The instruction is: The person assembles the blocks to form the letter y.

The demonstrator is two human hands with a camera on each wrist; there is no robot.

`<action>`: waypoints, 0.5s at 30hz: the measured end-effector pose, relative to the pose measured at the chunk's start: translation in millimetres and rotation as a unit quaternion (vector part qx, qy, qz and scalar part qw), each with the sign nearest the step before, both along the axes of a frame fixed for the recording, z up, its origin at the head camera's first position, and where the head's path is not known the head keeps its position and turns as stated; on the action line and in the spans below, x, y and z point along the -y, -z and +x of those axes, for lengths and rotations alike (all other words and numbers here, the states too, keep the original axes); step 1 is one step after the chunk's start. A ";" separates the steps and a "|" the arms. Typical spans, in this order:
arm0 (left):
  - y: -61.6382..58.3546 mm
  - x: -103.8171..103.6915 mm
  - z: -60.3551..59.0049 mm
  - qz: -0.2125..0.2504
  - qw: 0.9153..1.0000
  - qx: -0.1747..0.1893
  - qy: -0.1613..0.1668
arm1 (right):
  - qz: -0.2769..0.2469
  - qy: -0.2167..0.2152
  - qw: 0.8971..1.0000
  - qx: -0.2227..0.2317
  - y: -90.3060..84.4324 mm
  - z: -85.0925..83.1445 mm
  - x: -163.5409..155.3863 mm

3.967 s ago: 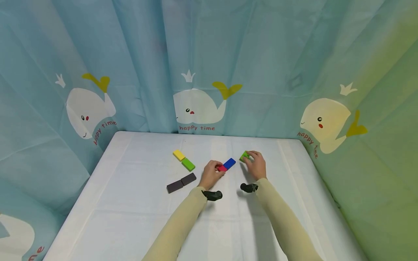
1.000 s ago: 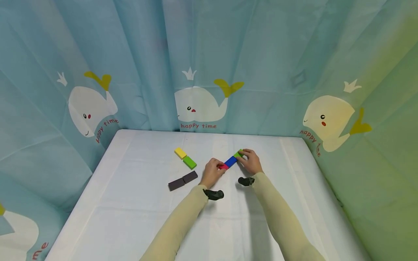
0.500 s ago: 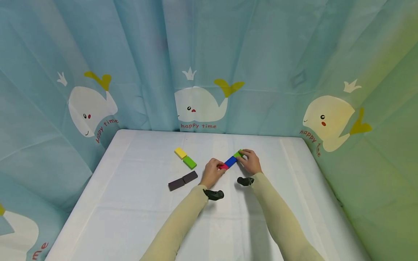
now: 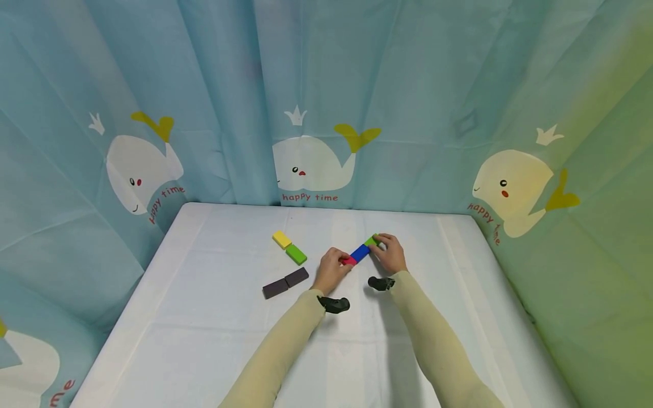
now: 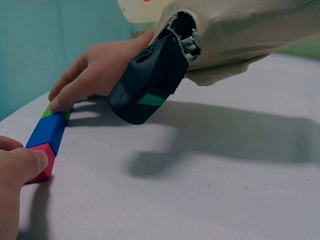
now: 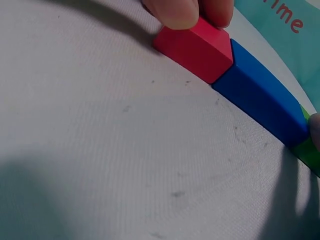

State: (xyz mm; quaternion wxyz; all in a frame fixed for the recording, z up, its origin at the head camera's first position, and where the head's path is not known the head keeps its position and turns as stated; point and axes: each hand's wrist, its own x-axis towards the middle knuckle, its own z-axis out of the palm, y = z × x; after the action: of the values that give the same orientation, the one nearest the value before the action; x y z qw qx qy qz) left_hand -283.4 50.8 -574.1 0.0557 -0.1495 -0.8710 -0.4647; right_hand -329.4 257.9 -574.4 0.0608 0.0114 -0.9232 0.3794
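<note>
Three rectangular blocks lie end to end in a slanting row on the white table. The red block [image 6: 197,52] is at the near end, the blue block [image 4: 360,253] in the middle, and the light green block [image 4: 372,241] at the far end. My left hand [image 4: 330,271] pinches the red block between thumb and fingers, covering part of it. At the other end my right hand [image 4: 391,254] holds the green block, with fingertips close to the joint with the blue one. In the right wrist view, the red and blue ends touch.
Left of my hands, a yellow block [image 4: 282,239] and another green block [image 4: 296,254] form a short slanting row. Nearer lie two dark blocks [image 4: 276,288], end to end. A whale-print curtain [image 4: 326,85] stands behind the white table [image 4: 204,351].
Four seconds ago the right hand held the green block apart from the blue one; it has since moved left to the blue block's far end. In the last second almost nothing moves.
</note>
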 end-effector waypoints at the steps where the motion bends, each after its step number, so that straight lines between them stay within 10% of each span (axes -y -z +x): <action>1: 0.2 0.0 -0.2 0.000 1.000 0.000 0.000 | -0.001 0.002 1.000 -0.001 0.1 -0.2 0.3; 15: 1.9 -0.4 1.2 0.012 1.000 -0.023 -0.001 | -0.026 0.011 0.999 -0.031 3.5 2.6 3.2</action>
State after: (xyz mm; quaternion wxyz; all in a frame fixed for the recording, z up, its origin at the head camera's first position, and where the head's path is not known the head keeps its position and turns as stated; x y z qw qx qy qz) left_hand -282.2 51.2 -576.0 0.0779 -0.1584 -0.8640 -0.4716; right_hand -326.8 254.7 -577.9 0.0933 0.0115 -0.9108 0.4019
